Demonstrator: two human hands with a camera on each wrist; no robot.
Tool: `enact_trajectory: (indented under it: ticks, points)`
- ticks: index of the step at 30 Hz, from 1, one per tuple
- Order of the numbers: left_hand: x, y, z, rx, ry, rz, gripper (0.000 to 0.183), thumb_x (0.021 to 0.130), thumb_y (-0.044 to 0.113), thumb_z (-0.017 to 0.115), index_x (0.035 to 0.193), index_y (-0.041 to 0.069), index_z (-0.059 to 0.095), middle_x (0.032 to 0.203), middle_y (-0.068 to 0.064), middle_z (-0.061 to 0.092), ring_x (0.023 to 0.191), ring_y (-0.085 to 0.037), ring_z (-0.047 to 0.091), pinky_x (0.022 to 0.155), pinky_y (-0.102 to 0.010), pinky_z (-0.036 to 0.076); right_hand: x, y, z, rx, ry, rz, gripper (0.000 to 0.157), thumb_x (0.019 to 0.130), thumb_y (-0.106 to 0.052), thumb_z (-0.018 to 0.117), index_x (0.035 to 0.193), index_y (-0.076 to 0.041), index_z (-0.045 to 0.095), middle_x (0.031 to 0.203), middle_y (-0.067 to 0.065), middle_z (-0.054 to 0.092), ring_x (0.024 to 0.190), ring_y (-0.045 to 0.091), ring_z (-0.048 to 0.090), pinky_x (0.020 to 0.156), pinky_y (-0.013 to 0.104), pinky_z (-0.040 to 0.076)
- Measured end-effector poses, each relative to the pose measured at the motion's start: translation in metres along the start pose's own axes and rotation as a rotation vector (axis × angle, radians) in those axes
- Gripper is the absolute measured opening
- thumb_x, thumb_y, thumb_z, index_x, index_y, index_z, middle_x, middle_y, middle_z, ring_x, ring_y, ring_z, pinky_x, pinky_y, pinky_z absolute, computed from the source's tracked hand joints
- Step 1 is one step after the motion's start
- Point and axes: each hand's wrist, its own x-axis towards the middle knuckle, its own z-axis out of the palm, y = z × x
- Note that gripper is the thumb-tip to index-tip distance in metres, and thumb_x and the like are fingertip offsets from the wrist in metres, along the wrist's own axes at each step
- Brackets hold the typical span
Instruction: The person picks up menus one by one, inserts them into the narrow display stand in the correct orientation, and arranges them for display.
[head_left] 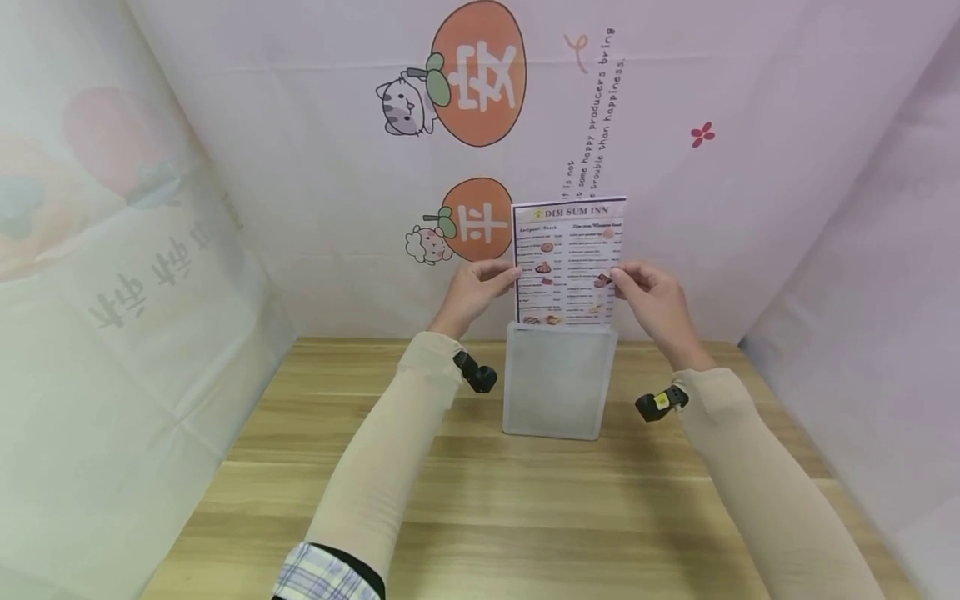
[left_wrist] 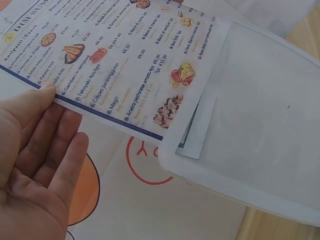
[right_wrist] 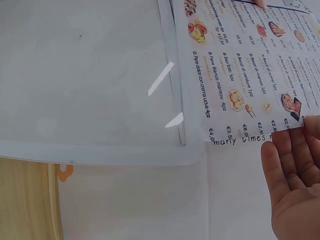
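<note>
A printed menu sheet headed "DIM SUM INN" stands upright between both hands. My left hand pinches its left edge between thumb and fingers. On the opposite edge, my right hand pinches it the same way, thumb on the printed side. Below is a clear-fronted, white-rimmed menu holder, standing on the table. In the left wrist view, the bottom end of the menu sheet meets the top rim of the holder, and a narrow strip of its lower edge shows behind the clear front.
The wooden table runs up to a pale fabric backdrop printed with cartoon fruit and writing. Fabric walls close in both sides. A small black camera is strapped to the left wrist, another to the right.
</note>
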Motion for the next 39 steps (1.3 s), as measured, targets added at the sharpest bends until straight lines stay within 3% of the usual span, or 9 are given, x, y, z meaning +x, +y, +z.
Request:
enact_trajectory:
  ticks: [17,24,39]
  points:
    - [-0.001,-0.007,0.0,0.005,-0.023,0.017,0.03,0.093,0.031,0.074,0.116,0.01,0.074,0.109,0.0,0.073,0.105,-0.014,0.067,0.091,-0.025,0.054,-0.004,0.011,0.002,-0.024,-0.016,0.027,0.057,0.099,-0.055,0.055,0.124,-0.005,0.062,0.12,0.011,0.064,0.112,0.028,0.06,0.099,0.042,0.047]
    - [-0.001,-0.01,0.003,0.042,-0.021,0.009,0.03,0.094,0.033,0.073,0.114,0.011,0.074,0.107,0.002,0.073,0.104,-0.013,0.067,0.09,-0.025,0.054,-0.005,0.017,0.002,-0.049,-0.015,0.019,0.056,0.099,-0.056,0.054,0.124,-0.006,0.063,0.119,0.01,0.065,0.106,0.022,0.06,0.097,0.042,0.046]
    - [-0.006,-0.02,0.002,0.094,-0.027,-0.006,0.03,0.094,0.036,0.072,0.113,0.014,0.075,0.108,0.004,0.072,0.105,-0.013,0.067,0.091,-0.027,0.054,-0.011,0.027,0.005,-0.077,-0.036,0.012,0.053,0.1,-0.053,0.054,0.122,-0.006,0.063,0.119,0.011,0.065,0.106,0.023,0.061,0.098,0.044,0.047]
